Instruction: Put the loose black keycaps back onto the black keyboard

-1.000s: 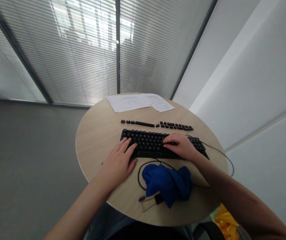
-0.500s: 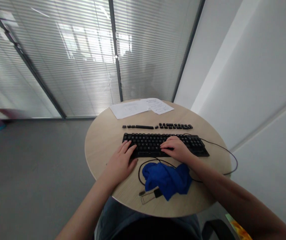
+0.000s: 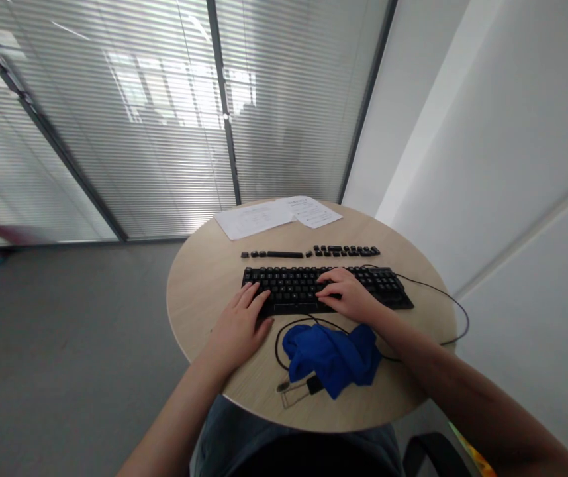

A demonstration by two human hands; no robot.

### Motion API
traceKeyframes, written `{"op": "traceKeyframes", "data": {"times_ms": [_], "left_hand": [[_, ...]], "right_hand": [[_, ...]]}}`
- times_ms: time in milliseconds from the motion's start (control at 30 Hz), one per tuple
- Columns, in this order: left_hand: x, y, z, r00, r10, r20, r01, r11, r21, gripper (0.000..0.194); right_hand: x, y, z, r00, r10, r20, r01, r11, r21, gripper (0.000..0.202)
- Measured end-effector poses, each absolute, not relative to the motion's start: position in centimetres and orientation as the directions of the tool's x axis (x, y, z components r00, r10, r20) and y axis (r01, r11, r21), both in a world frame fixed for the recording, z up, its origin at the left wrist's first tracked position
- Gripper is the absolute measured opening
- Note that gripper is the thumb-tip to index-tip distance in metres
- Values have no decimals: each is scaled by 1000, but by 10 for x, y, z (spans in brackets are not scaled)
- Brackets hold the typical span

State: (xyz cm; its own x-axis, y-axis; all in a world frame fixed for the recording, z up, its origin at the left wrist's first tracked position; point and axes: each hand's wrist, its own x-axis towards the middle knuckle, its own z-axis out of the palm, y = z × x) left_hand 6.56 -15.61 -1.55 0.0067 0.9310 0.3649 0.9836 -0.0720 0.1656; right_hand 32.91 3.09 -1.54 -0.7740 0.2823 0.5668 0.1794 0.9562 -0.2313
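Touches keyboard [image 3: 291,289] running left to right, facing near edge of table [image 3: 199,278], with left hand [image 3: 238,329] open, right hand [image 3: 348,295] bent, grip unclear.

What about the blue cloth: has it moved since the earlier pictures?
No. Against the keyboard, the blue cloth has not visibly shifted; it still lies by its near edge.
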Motion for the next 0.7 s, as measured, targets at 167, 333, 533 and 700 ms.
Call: {"op": "traceKeyframes", "data": {"times_ms": [167, 333, 533, 700], "left_hand": [[67, -157, -13, 4, 934, 357, 986, -64, 156, 52], [67, -157, -11, -1, 932, 363, 988, -55, 144, 52], [68, -156, -13, -3, 927, 376, 989, -53, 140, 51], [68, -156, -19, -17, 915, 403, 986, -52, 159, 51]], "right_hand": [[330, 34, -15, -804, 315, 504, 201, 942, -267, 4], [333, 33, -15, -820, 320, 474, 205, 938, -280, 8], [339, 32, -10, -771, 314, 554, 162, 938, -305, 17], [342, 52, 3, -752, 356, 555, 207, 926, -315, 16]]}}
